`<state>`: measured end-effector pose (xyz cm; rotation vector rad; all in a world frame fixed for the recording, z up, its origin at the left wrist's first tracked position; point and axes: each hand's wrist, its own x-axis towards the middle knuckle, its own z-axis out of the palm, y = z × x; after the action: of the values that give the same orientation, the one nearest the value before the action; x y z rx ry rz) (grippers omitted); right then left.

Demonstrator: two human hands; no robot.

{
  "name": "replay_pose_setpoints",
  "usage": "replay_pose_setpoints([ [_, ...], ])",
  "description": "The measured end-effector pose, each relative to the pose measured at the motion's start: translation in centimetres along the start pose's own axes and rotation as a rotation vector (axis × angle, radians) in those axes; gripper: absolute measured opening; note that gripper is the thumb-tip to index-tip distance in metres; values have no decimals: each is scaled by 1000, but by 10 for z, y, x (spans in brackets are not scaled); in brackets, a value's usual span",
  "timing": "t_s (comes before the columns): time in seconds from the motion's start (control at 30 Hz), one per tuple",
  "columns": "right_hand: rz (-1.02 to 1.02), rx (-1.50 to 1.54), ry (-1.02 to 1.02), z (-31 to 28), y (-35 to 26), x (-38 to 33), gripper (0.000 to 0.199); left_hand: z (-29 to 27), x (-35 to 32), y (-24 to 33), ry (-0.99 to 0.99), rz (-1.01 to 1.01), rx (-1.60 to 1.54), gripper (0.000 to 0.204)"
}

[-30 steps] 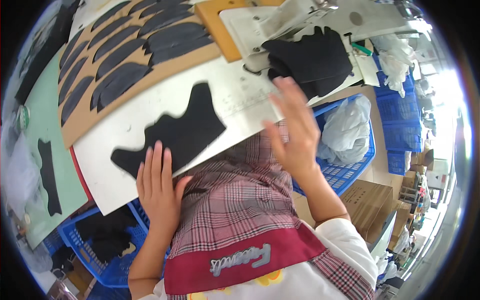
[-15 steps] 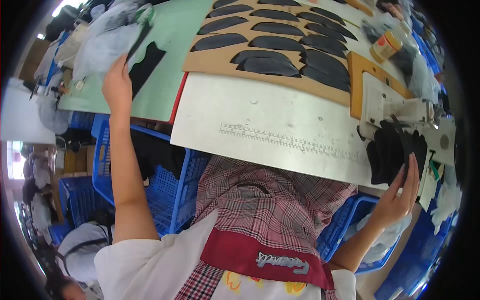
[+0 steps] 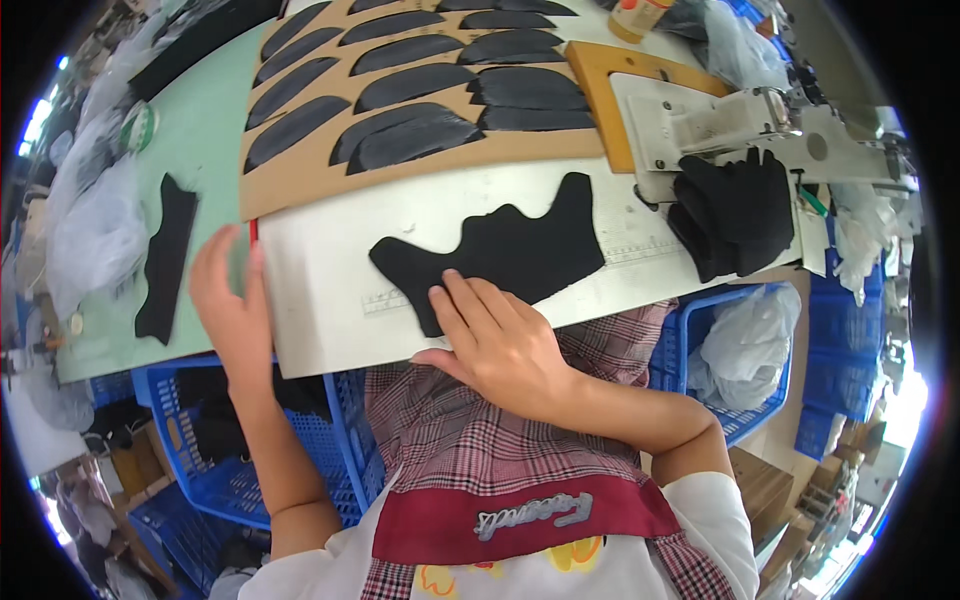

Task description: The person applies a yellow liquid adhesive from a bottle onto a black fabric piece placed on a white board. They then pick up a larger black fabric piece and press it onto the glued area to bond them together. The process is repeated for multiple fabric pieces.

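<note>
Black wavy-edged fabric piece [image 3: 500,250] has just come onto the white bench [image 3: 310,310], right hand [image 3: 500,345] pressing it flat, left hand [image 3: 232,310] open at the edge.

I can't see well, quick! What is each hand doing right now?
Left hand: open, flat on the left edge of the white table, holding nothing.
Right hand: open, fingers pressing on the black fabric piece.

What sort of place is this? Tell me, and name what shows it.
Most likely a sewing or shoe-part workshop. An industrial sewing machine stands on the white table, rows of black cut pieces lie on a cardboard sheet, and the right hand presses a black fabric piece.
</note>
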<state>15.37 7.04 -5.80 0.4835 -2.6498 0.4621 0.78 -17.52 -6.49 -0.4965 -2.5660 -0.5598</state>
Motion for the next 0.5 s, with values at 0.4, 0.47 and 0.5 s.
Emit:
replay_pose_setpoints([
  [0.4,-284,-105,219,24,72,94,19,29,52,60,-34,130,-187,21],
  [0.47,-335,-125,171,35,59,113,14,31,58,54,-92,171,-207,20],
  [0.5,-360,-137,147,39,53,121,12,33,58,51,-92,170,-236,20],
])
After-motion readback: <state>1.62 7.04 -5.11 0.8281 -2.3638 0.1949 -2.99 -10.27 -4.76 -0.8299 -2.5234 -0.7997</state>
